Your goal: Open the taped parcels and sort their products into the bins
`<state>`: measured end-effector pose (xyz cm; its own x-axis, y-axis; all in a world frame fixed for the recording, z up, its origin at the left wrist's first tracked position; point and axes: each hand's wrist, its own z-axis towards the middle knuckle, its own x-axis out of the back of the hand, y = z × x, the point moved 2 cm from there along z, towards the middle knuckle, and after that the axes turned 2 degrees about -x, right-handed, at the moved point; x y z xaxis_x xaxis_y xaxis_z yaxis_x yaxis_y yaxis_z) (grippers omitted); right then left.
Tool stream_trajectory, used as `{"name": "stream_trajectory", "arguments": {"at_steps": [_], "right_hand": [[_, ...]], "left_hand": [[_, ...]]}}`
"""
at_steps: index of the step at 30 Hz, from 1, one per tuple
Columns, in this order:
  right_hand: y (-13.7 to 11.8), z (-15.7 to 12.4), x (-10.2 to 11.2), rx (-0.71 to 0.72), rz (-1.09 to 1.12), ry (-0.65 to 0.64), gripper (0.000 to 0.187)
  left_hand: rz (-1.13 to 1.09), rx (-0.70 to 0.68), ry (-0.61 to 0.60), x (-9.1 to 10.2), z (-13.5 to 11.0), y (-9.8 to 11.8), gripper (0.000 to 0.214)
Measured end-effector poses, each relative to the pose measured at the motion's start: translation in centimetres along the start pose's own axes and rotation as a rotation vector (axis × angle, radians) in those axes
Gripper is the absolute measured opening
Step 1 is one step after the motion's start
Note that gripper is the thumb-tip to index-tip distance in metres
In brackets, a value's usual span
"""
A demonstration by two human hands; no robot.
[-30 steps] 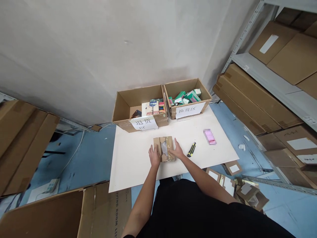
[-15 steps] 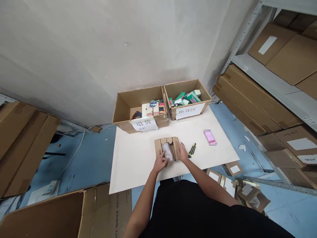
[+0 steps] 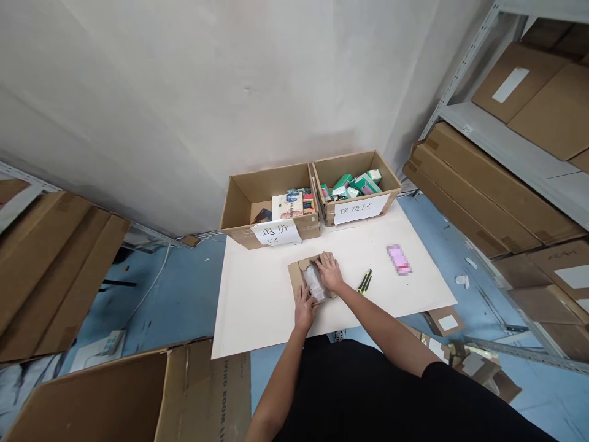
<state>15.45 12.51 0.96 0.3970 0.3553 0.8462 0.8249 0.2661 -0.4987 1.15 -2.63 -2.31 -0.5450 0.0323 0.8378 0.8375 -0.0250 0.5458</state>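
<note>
A small opened cardboard parcel lies near the front middle of the white table. Inside it sits something wrapped in clear plastic. My right hand reaches into the parcel from the right, fingers curled on the wrapped item. My left hand rests at the parcel's near edge, its fingers touching the wrapping. A black and yellow utility knife lies just right of my right wrist. A pink object lies further right on the table.
Two open labelled cartons stand at the table's back: the left one holds books, the right one holds green boxes. Shelving with large cartons fills the right. Big cartons stand left, and another near my front left. Scraps litter the blue floor.
The parcel's flaps have been spread apart and the plastic-wrapped item is exposed. My right hand moved from the parcel's side into its top; my left slid to the near edge.
</note>
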Motion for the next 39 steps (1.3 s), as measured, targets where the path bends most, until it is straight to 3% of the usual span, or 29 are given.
{"name": "stream_trajectory", "arguments": {"at_steps": [5, 12, 15, 18, 21, 25, 29, 34, 39], "right_hand": [[-2.0, 3.1, -0.2, -0.031, -0.046, -0.018, 0.08], [-3.0, 6.2, -0.8, -0.13, -0.061, -0.193, 0.073], [-2.9, 5.4, -0.7, -0.095, 0.011, -0.05, 0.078], [-3.2, 3.2, -1.6, 0.092, 0.107, 0.128, 0.067], [-3.7, 0.8, -4.0, 0.222, 0.182, 0.056, 0.057], [-3.6, -0.9, -6.6, -0.031, 0.067, -0.099, 0.077], [-3.6, 0.1, -6.6, -0.242, -0.059, -0.259, 0.09], [-4.0, 1.7, -5.8, -0.261, -0.136, -0.338, 0.101], [-3.5, 0.7, -5.9, -0.215, -0.109, -0.301, 0.086]], "left_hand": [[0.025, -0.039, -0.041, 0.8, -0.9, -0.5, 0.014], [0.05, -0.015, -0.006, 1.2, -2.3, -1.5, 0.018], [0.037, 0.01, 0.019, 1.4, -2.1, -2.0, 0.016], [0.018, 0.022, 0.031, 1.5, -1.3, -2.3, 0.018], [0.004, 0.032, 0.038, 1.4, -0.3, -2.3, 0.021], [-0.035, 0.042, 0.03, 0.7, 0.4, -2.1, 0.02], [-0.028, 0.023, 0.096, -0.1, 0.5, -1.8, 0.02], [0.05, -0.031, 0.182, -0.4, 0.9, -1.9, 0.019], [0.054, -0.006, 0.199, -0.4, 1.4, -1.6, 0.023]]}}
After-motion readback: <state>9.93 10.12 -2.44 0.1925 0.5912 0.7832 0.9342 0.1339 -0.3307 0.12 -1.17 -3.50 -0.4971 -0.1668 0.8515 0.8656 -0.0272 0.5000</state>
